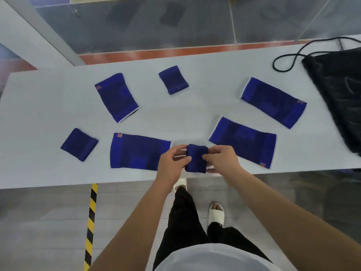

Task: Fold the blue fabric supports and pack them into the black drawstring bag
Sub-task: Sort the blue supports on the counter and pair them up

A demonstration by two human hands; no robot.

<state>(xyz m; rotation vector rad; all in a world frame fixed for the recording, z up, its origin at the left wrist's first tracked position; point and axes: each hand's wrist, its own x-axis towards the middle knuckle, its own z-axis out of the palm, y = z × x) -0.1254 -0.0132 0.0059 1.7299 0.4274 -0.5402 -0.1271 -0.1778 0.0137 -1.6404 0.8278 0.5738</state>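
A small blue fabric support [196, 158] is held just above the white table's near edge. My left hand [172, 163] pinches its left side and my right hand [221, 159] pinches its right side. Several other blue supports lie flat on the table [48, 104]: a long one [136, 151] left of my hands, another long one [244, 141] to the right, one [273, 102] farther back right, one [117, 96] back left, and small ones at the left [79, 144] and at the back [173, 80]. The black drawstring bag [338, 90] lies at the table's right end.
The bag's black cord [289, 59] loops over the table at the back right. A yellow-and-black striped tape [90, 222] runs along the floor below the table's near edge. My legs and white slippers [215, 214] stand below.
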